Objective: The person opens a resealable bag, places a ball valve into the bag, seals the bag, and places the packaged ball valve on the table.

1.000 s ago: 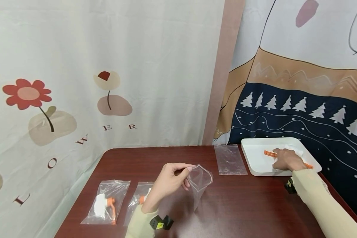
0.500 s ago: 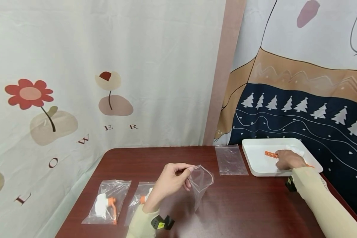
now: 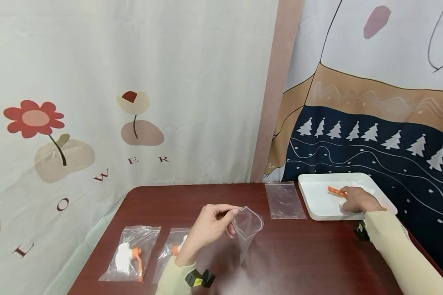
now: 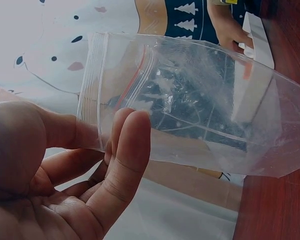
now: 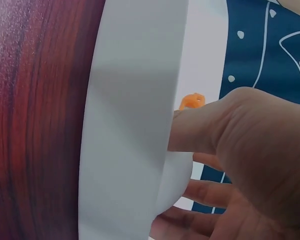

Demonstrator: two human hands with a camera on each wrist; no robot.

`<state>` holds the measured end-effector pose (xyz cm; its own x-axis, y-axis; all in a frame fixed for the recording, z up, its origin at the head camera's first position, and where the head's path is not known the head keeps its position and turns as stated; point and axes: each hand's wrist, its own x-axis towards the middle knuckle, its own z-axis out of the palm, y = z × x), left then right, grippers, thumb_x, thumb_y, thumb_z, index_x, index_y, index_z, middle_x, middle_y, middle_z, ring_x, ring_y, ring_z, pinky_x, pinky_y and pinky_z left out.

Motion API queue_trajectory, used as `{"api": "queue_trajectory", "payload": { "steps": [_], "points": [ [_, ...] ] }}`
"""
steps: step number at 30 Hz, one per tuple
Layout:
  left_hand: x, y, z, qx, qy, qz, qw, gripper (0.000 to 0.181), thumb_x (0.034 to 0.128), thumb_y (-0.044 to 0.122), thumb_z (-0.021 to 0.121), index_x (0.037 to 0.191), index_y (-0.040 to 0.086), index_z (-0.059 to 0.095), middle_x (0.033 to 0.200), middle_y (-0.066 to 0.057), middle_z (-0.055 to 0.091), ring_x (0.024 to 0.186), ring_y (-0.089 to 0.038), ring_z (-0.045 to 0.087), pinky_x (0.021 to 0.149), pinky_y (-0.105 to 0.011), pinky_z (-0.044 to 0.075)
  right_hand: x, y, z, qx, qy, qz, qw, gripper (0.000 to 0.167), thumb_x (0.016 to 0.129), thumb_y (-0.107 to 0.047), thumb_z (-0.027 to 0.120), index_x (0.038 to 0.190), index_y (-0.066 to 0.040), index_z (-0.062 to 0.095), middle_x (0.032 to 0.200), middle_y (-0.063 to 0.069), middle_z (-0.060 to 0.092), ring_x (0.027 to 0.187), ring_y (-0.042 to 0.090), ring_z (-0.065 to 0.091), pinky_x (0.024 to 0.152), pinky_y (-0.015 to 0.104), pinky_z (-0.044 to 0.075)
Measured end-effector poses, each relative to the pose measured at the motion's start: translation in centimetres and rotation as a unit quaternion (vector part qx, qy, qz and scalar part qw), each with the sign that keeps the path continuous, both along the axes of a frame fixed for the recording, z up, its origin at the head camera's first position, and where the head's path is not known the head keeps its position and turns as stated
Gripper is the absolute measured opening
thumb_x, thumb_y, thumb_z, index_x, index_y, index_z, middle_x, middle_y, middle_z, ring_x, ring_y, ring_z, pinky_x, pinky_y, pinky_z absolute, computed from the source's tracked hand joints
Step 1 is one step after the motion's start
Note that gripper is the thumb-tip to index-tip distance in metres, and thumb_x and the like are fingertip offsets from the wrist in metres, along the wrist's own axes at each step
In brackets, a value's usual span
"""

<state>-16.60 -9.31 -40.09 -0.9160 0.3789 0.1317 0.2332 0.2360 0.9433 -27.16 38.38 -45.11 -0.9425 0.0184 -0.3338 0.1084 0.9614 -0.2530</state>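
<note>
In the head view, the left hand [image 3: 212, 223] pinches a clear bag [image 3: 249, 223] by its open mouth, above the table [image 3: 291, 254]. The right hand [image 3: 361, 200] reaches into the tray [image 3: 315, 198], fingers at an orange strip [image 3: 336, 191]. A flat bag [image 3: 286, 200] lies beside the tray. Dark letters [image 3: 102, 175] on the curtain [image 3: 206, 82] read L, O, W, E, R.

The left wrist view shows the pinched bag's ridged zip with a red line [image 4: 133, 77].

In the right wrist view, the thumb passes behind the tray's rim near a white piece [image 5: 177, 180]; with fingertips hidden, I cannot tell whether that hand grips anything.
</note>
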Motion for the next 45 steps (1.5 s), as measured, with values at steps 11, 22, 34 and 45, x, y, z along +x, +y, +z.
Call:
{"api": "queue_trajectory", "payload": {
  "steps": [11,22,34,45],
  "points": [
    [-0.1,0.0,-0.1,-0.004,0.004,0.001,1.0000,0.026,0.1028,0.015,0.063,0.121,-0.001,0.073,0.070,-0.025,0.070,0.056,-0.021,0.069,0.056,-0.037,0.062,1.0,0.1,-0.3,-0.038,0.060,0.005,0.9974,0.082,0.085,-0.030,0.077,0.144,0.014,0.041,0.128,0.040,0.056,0.094,0.037,0.054,0.082,0.050,0.050],
    [0.1,0.0,-0.1,-0.005,-0.004,0.011,0.9999,0.026,0.1027,0.016,0.063,0.121,0.000,0.073,0.071,-0.023,0.070,0.057,-0.021,0.069,0.057,-0.035,0.062,1.9,-1.2,-0.7,-0.124,0.129,-0.012,0.9838,0.084,0.085,-0.035,0.080,0.146,0.007,0.040,0.134,0.042,0.050,0.105,0.044,0.056,0.083,0.047,0.050],
    [0.0,-0.1,-0.1,-0.009,-0.001,0.009,0.9999,0.026,0.1035,0.015,0.062,0.123,0.002,0.073,0.071,-0.020,0.070,0.056,-0.018,0.069,0.057,-0.035,0.062,2.8,-4.3,-0.5,-0.216,0.144,-0.066,0.9635,0.092,0.086,-0.043,0.080,0.155,-0.003,0.033,0.150,0.034,0.042,0.118,0.050,0.057,0.082,0.042,0.054],
    [-0.1,-0.1,-0.1,-0.003,0.001,0.005,1.0000,0.026,0.1026,0.014,0.063,0.123,0.000,0.073,0.070,-0.023,0.070,0.056,-0.022,0.069,0.058,-0.041,0.063,3.6,-6.6,-0.2,-0.276,0.192,-0.068,0.9395,0.087,0.087,-0.041,0.082,0.154,-0.008,0.038,0.149,0.028,0.049,0.117,0.044,0.064,0.082,0.029,0.054]
  ]
}}
